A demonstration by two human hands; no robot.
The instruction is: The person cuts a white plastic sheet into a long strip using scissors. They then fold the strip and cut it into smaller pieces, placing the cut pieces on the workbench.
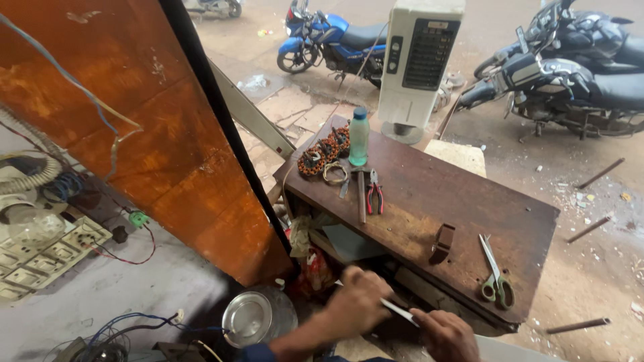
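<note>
At the bottom of the view my left hand [357,302] and my right hand [444,335] both grip a thin pale flat strip [397,311], held between them just in front of the near edge of a dark wooden workbench [416,201]. The left hand pinches the strip's upper left end. The right hand closes on its lower right end. On the bench top nearest my hands lie a small brown block [442,243] and green-handled scissors [495,276].
Further back on the bench lie red-handled pliers [375,193], a hammer [360,191], wire-wound stators [325,151] and a green bottle [359,137]. A wooden door panel [154,127] stands left, a metal pot lid [247,318] below. A white air cooler [419,60] and motorcycles [570,74] stand beyond.
</note>
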